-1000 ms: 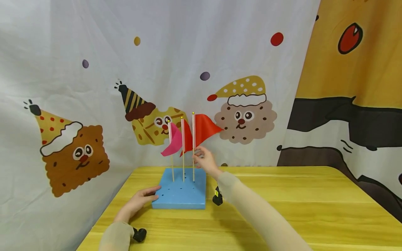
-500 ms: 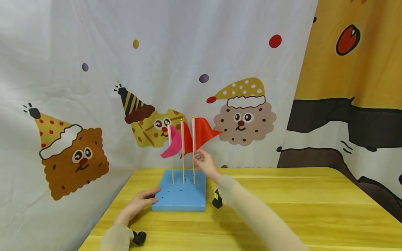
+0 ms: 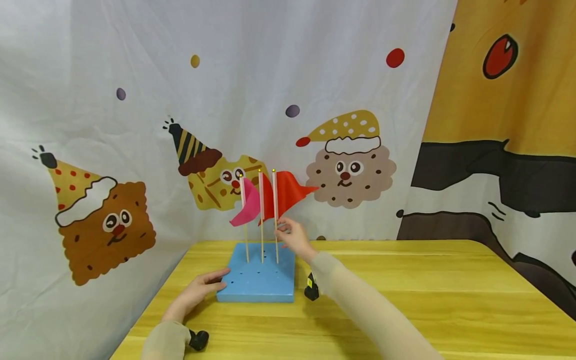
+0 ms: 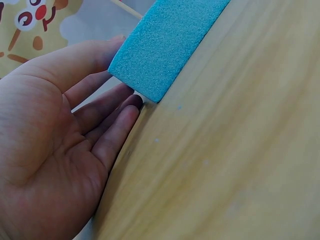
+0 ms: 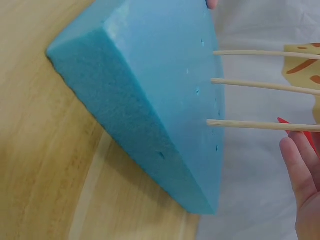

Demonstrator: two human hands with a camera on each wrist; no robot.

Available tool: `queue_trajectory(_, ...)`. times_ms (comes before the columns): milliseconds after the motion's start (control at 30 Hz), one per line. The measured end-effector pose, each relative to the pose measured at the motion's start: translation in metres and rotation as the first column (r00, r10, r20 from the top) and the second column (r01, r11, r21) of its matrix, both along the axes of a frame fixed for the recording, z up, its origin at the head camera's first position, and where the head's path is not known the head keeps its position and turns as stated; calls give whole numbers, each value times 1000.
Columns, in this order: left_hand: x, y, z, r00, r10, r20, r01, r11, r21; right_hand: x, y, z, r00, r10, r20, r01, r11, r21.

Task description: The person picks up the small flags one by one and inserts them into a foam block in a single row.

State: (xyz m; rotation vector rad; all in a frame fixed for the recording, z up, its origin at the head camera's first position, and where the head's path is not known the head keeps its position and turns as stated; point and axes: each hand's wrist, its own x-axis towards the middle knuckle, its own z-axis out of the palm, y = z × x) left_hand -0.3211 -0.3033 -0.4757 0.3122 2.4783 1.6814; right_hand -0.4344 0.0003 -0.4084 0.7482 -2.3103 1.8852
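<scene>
A blue foam block [image 3: 265, 290] with small holes in its top lies on the table. Three flags on thin wooden sticks stand in it in a row: a pink flag [image 3: 250, 202] at left, a red flag [image 3: 267, 195] in the middle and another red flag [image 3: 288, 192] at right. My right hand [image 3: 294, 239] pinches the right flag's stick just below the cloth. In the right wrist view the stick's lower end meets the foam. With fingers extended, my left hand [image 4: 55, 115] rests against the block's left edge, some fingertips hidden behind its corner.
The wooden table [image 3: 405, 285] stretches right of the block. Behind it hangs a white curtain [image 3: 252, 90] with cartoon biscuits printed on it. A small black wrist camera [image 3: 311, 287] sits under my right cuff, another [image 3: 198, 340] by my left.
The right red flag's top has tipped slightly left, closer to the middle flag, with my right hand still at its stick. My left hand stays at the block.
</scene>
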Motion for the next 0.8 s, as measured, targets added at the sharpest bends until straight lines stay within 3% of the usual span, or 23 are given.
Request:
queue_trajectory(433,1,1,2,1000,-5,-1,5,1000,0,1,16,-4,1000,20,11,-20,1000,11)
queue_trajectory(800,1,0,1,1000,-7,5,7,1000,-18,-5,81,-21,999,-46,1,46,998,47)
